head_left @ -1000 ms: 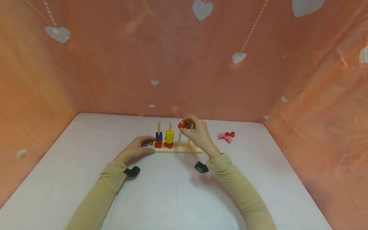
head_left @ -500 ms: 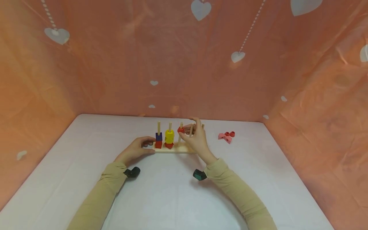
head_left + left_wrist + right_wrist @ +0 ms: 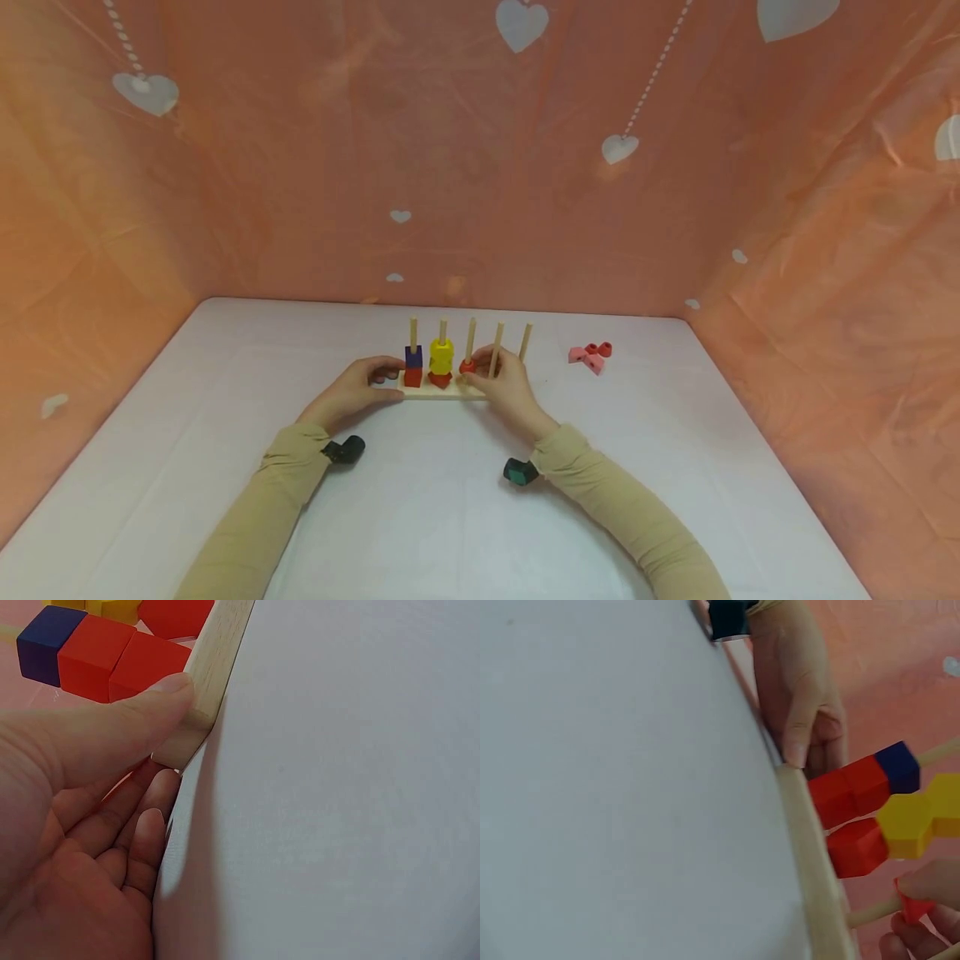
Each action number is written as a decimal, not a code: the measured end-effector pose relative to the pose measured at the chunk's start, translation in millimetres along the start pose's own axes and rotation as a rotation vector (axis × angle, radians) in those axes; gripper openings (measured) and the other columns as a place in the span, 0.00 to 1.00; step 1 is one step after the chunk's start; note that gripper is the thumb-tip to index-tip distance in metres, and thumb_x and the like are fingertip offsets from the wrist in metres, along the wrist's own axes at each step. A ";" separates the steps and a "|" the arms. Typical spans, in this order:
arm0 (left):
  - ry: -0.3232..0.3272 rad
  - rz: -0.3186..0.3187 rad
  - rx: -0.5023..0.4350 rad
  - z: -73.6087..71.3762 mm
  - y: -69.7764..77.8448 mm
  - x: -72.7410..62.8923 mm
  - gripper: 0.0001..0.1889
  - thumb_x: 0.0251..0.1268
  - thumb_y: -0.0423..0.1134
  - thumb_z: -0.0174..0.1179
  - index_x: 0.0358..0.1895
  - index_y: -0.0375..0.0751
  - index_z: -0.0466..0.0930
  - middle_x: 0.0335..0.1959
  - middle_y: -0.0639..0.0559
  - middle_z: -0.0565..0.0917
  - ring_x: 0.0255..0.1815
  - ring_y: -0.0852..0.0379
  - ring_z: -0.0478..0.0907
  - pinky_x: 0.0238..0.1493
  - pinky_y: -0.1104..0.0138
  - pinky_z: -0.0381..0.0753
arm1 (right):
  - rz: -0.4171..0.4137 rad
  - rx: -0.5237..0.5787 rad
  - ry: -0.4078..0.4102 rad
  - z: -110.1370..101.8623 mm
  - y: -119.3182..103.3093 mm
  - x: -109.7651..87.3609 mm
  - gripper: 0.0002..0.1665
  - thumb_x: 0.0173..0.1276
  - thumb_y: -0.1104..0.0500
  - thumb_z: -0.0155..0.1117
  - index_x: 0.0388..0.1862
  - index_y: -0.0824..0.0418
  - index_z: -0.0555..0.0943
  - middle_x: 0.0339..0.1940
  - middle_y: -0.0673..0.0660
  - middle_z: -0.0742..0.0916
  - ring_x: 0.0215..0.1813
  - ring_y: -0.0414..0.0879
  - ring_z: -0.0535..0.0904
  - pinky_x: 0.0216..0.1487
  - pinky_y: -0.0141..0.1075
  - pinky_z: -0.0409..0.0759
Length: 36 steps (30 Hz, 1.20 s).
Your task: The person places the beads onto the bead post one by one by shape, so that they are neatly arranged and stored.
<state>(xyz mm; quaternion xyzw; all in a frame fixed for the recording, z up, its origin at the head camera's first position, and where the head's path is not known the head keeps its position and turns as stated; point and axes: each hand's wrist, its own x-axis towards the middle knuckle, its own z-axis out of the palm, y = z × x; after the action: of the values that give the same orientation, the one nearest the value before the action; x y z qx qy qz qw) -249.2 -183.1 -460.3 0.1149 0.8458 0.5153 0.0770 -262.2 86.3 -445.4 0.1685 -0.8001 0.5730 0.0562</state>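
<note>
A wooden peg board (image 3: 446,396) with several upright pegs stands on the table. My left hand (image 3: 356,388) grips its left end, thumb (image 3: 161,694) on the near side and fingers behind. My right hand (image 3: 513,392) pinches a small red bead (image 3: 915,906), threaded on the third peg. Bare peg shows between bead and base in the right wrist view. Two red square blocks (image 3: 845,787) with a blue one (image 3: 413,357) on top fill the first peg. On the second, yellow blocks (image 3: 441,357) sit above a red block (image 3: 857,847).
To the right of the board lie pink blocks (image 3: 594,364) and red beads (image 3: 605,349) in a loose group. The fourth peg (image 3: 497,346) and fifth peg (image 3: 527,340) rise beside my right hand. An orange cloth (image 3: 450,167) with white hearts hangs behind the table.
My right hand has put the red bead over the third peg's tip and moved it down toward the base. The left hand has stayed at the board's end.
</note>
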 end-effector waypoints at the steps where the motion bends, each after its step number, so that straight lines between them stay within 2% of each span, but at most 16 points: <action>1: 0.000 -0.001 0.000 -0.1 0.0 0.0 0.29 0.56 0.39 0.70 0.62 0.41 0.72 0.58 0.44 0.74 0.58 0.46 0.67 0.63 0.52 0.66 | 0.010 -0.005 -0.002 0.7 2.0 -0.4 0.17 0.55 0.67 0.73 0.42 0.67 0.79 0.37 0.59 0.85 0.41 0.48 0.80 0.44 0.35 0.78; 9: -0.009 0.005 0.003 0.4 -1.4 -1.4 0.30 0.57 0.39 0.69 0.63 0.39 0.71 0.58 0.42 0.73 0.58 0.45 0.67 0.63 0.51 0.65 | -0.007 -0.068 0.011 5.4 7.6 -4.0 0.16 0.54 0.68 0.72 0.41 0.67 0.79 0.37 0.58 0.85 0.42 0.49 0.80 0.46 0.39 0.78; 17: -0.006 0.008 0.013 1.3 -1.4 -1.6 0.30 0.57 0.39 0.69 0.63 0.40 0.71 0.58 0.42 0.74 0.58 0.45 0.68 0.63 0.51 0.65 | -0.017 0.003 -0.022 4.0 9.0 -7.3 0.21 0.54 0.75 0.69 0.46 0.70 0.75 0.41 0.62 0.84 0.47 0.54 0.80 0.52 0.43 0.78; 21: -0.008 0.010 0.017 1.7 -1.4 -1.4 0.30 0.57 0.40 0.69 0.63 0.39 0.71 0.58 0.42 0.74 0.58 0.45 0.68 0.63 0.51 0.65 | -0.029 0.002 -0.034 -0.3 7.7 -11.9 0.25 0.54 0.75 0.67 0.52 0.73 0.72 0.44 0.64 0.84 0.50 0.56 0.80 0.55 0.45 0.76; 27: -0.005 -0.003 -0.013 2.5 -1.5 -0.2 0.31 0.56 0.41 0.70 0.63 0.41 0.71 0.58 0.44 0.74 0.58 0.46 0.67 0.63 0.51 0.65 | -0.060 -0.025 -0.043 -15.5 3.7 -26.1 0.31 0.56 0.75 0.66 0.59 0.72 0.68 0.52 0.69 0.80 0.56 0.60 0.76 0.61 0.48 0.71; 31: -0.008 0.001 -0.010 2.3 -1.1 -0.1 0.31 0.56 0.41 0.70 0.63 0.41 0.71 0.58 0.44 0.74 0.59 0.46 0.67 0.64 0.51 0.65 | -0.063 0.003 -0.091 -31.4 -7.7 -38.2 0.33 0.57 0.77 0.63 0.63 0.75 0.66 0.56 0.74 0.77 0.60 0.66 0.72 0.62 0.53 0.68; 34: -0.007 0.015 0.012 1.6 -0.4 -0.1 0.31 0.56 0.41 0.69 0.64 0.40 0.71 0.59 0.43 0.74 0.59 0.45 0.67 0.64 0.51 0.65 | -0.076 -0.004 -0.119 -45.2 -23.7 -46.0 0.28 0.59 0.78 0.61 0.60 0.78 0.68 0.54 0.76 0.77 0.58 0.68 0.72 0.60 0.56 0.69; 36: -0.004 0.023 0.023 1.3 -0.5 -0.1 0.30 0.57 0.41 0.69 0.64 0.39 0.71 0.59 0.42 0.74 0.59 0.44 0.67 0.64 0.51 0.65 | -0.091 -0.028 -0.122 -55.0 -30.9 -48.6 0.23 0.60 0.77 0.60 0.56 0.78 0.71 0.50 0.76 0.79 0.54 0.68 0.75 0.57 0.53 0.73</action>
<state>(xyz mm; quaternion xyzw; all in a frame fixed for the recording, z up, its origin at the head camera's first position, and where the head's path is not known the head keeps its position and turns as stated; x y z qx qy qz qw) -248.9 -182.1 -461.3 0.1267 0.8500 0.5063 0.0714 -212.0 138.8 -412.8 0.2386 -0.8015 0.5472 0.0355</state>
